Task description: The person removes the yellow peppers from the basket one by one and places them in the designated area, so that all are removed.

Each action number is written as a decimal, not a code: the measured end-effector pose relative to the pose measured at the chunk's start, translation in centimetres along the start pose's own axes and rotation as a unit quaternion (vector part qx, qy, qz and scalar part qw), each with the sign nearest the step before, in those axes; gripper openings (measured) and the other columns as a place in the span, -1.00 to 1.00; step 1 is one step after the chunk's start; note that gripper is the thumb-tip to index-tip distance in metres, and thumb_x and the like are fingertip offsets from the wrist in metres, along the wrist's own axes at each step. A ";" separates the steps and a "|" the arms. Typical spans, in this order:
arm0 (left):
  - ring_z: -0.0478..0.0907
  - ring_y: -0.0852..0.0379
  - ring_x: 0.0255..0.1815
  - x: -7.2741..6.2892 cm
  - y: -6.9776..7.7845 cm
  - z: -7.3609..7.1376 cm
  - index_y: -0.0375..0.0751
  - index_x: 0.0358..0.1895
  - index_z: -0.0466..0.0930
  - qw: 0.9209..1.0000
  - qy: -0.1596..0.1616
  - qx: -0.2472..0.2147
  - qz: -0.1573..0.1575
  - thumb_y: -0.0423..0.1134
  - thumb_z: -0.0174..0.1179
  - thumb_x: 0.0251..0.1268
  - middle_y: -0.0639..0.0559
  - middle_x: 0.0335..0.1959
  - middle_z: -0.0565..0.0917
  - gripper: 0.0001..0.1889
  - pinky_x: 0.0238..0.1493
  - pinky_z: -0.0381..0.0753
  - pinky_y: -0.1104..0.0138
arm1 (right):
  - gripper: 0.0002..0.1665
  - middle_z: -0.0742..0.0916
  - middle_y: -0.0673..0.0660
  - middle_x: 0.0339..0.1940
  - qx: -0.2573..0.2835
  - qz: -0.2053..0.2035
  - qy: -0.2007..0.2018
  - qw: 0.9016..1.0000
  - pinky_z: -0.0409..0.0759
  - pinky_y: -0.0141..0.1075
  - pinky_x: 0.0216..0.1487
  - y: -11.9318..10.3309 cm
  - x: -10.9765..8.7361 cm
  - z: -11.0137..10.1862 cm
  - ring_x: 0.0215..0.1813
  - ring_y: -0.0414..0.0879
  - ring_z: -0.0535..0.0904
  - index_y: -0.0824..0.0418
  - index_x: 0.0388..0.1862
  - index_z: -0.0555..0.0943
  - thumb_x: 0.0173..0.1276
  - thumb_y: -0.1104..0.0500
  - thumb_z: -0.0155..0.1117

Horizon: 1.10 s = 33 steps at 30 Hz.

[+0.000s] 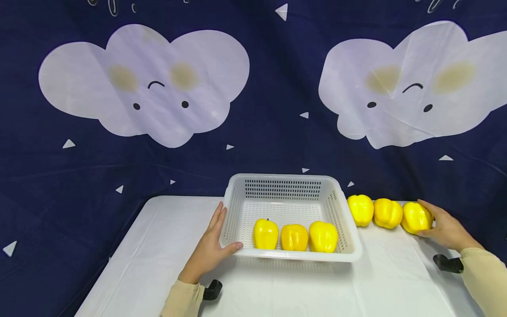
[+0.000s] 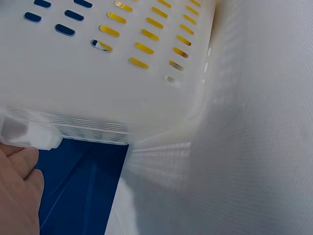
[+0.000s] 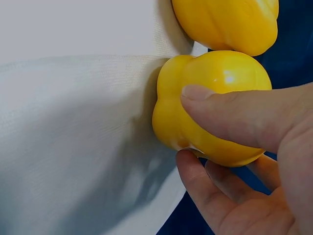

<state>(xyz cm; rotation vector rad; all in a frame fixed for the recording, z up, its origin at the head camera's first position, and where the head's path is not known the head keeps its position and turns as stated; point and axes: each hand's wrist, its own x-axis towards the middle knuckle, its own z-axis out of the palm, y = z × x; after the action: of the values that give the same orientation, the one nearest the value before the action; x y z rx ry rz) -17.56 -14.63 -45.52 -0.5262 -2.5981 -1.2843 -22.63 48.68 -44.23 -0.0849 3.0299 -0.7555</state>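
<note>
In the head view, a white plastic basket with slotted walls stands at the table's middle. Along its front wall sit three yellow bell peppers inside. My left hand holds the basket's front left corner, thumb over the front rim and fingers along the left side. On the right, my right hand grips the last bell pepper of a row of three. The right wrist view shows the thumb across this pepper and the other fingers beneath its lower side.
Between the gripped pepper and the basket's right side lie two more yellow bell peppers, a middle one and one by the basket. A white cloth covers the table. Behind it hangs a dark blue curtain with cloud prints.
</note>
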 end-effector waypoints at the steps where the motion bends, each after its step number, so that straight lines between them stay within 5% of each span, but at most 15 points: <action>1: -0.05 -0.25 0.60 0.0 0.0 0.0 -0.32 0.60 -0.02 1.000 0.000 0.000 0.000 0.08 0.43 0.14 0.01 0.67 -0.17 0.10 0.39 0.15 -0.28 | 0.22 0.15 0.73 0.35 0.001 -0.004 0.001 1.000 0.03 0.56 0.25 0.0 0.0 0.0 0.31 0.70 0.06 0.53 0.54 -0.09 0.06 0.34 0.47; 8: -0.03 -0.27 0.59 0.1 -0.1 0.1 -0.33 0.60 -0.02 1.000 0.003 -0.001 0.006 0.04 0.44 0.14 -0.06 0.67 -0.15 0.09 0.39 0.16 -0.27 | 0.23 0.16 0.73 0.34 0.001 -0.014 0.006 1.000 0.01 0.55 0.26 0.0 0.0 0.1 0.30 0.70 0.06 0.52 0.54 -0.08 0.04 0.36 0.47; 14: -0.04 -0.25 0.60 0.1 -0.2 0.1 -0.32 0.60 -0.03 1.000 0.002 -0.004 0.005 0.06 0.44 0.15 0.00 0.67 -0.17 0.09 0.39 0.15 -0.27 | 0.28 0.18 0.74 0.31 -0.019 -0.003 0.014 1.000 0.29 0.53 0.09 -0.2 -0.2 -0.5 0.21 0.65 0.20 0.51 0.54 -0.07 0.02 0.27 0.55; 23: -0.03 -0.25 0.59 0.0 -0.2 0.1 -0.31 0.61 -0.03 1.000 0.004 -0.001 0.005 0.05 0.44 0.14 0.02 0.67 -0.17 0.09 0.39 0.16 -0.28 | 0.28 0.10 0.73 0.40 -0.021 0.028 0.074 0.997 0.30 0.53 0.06 -2.4 -0.5 -1.4 0.22 0.71 0.18 0.40 0.59 -0.06 0.05 0.23 0.54; 33: -0.03 -0.27 0.59 0.0 -0.2 0.1 -0.33 0.60 -0.02 1.000 0.004 0.001 0.007 0.03 0.45 0.14 -0.01 0.67 -0.17 0.09 0.39 0.16 -0.28 | 0.17 0.17 0.66 0.44 0.025 -0.034 0.082 0.996 0.42 0.43 0.04 -7.0 -1.3 -1.8 0.20 0.67 0.34 0.31 0.63 -0.01 0.25 0.10 0.51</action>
<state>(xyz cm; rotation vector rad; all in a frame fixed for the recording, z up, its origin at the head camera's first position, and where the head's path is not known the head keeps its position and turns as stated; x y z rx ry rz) -17.67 -14.65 -45.66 -0.5368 -2.5839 -1.2762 -21.03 43.42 -39.33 -0.1322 3.1734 -0.8863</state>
